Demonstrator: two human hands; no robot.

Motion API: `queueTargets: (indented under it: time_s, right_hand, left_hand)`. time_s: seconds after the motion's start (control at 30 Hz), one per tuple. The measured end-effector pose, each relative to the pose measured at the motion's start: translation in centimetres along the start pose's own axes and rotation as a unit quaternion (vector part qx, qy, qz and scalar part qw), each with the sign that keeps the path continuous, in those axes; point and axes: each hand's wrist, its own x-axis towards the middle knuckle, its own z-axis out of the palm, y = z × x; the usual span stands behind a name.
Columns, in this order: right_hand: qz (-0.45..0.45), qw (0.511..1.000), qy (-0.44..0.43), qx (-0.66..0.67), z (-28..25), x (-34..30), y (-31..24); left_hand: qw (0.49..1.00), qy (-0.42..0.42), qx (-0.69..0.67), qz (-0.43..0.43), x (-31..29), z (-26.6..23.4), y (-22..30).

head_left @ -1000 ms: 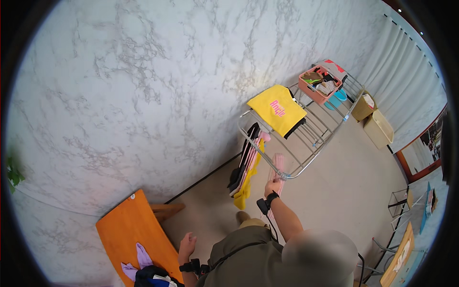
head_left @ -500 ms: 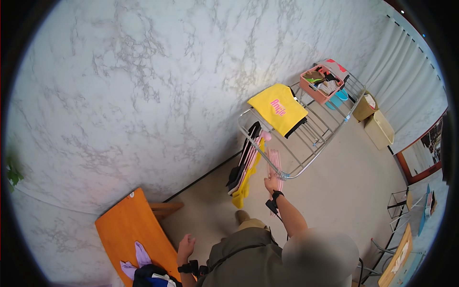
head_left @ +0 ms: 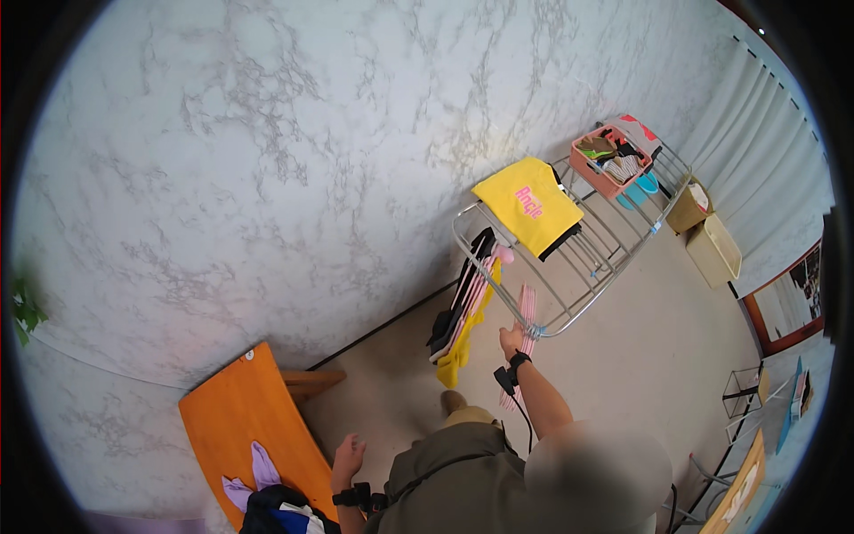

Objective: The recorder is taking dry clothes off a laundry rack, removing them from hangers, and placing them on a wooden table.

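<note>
- A bunch of slim pink hangers [head_left: 528,307] hangs at the near corner of a metal drying rack [head_left: 569,325], the hooks crowded together there
- The right hand [head_left: 511,339] is up against the left side of that bunch, fingers bent; I cannot tell whether they are closed around a hanger
- The left hand [head_left: 350,455] is open, fingers loosely curled and holding nothing, beside the orange table [head_left: 236,409] and well apart from the rack
- Left of the hangers, dark, pink and yellow hanging clothes [head_left: 456,360] drop in a row from the rack's near end
- Across the top bars lies a folded yellow garment [head_left: 525,227] with pink lettering, a dark edge showing under it
- Farther along, a pink basket [head_left: 594,176] of mixed clothes sits at the rack's far end, with a blue basin [head_left: 649,187] below
- Past that, a cream bin [head_left: 714,254] stands on the floor
- On the table, a lilac garment [head_left: 263,467] lies against a dark pile of clothes [head_left: 267,513]
</note>
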Motion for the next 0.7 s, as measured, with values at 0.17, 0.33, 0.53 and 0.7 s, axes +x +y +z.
queueTargets:
  time_s: [0.17,0.33,0.53,0.7]
  right_hand:
    - [0.048,0.999,0.002,0.011,-1.2,-1.4,-2.2]
    - [0.083,0.996,0.014,0.002,-2.4,-3.1,-3.9]
    - [0.059,0.997,0.048,-0.006,-1.3,-2.5,-3.0]
    - [-0.033,0.991,0.086,-0.097,1.1,-2.3,-4.1]
  left_hand:
    - [1.0,-0.005,0.004,-0.019,-0.1,-0.1,0.7]
    - [0.999,-0.01,0.012,-0.029,-0.1,-0.1,0.8]
    - [1.0,-0.01,0.002,-0.019,-0.3,-0.1,0.5]
    - [1.0,0.005,-0.003,-0.012,-1.0,0.0,0.4]
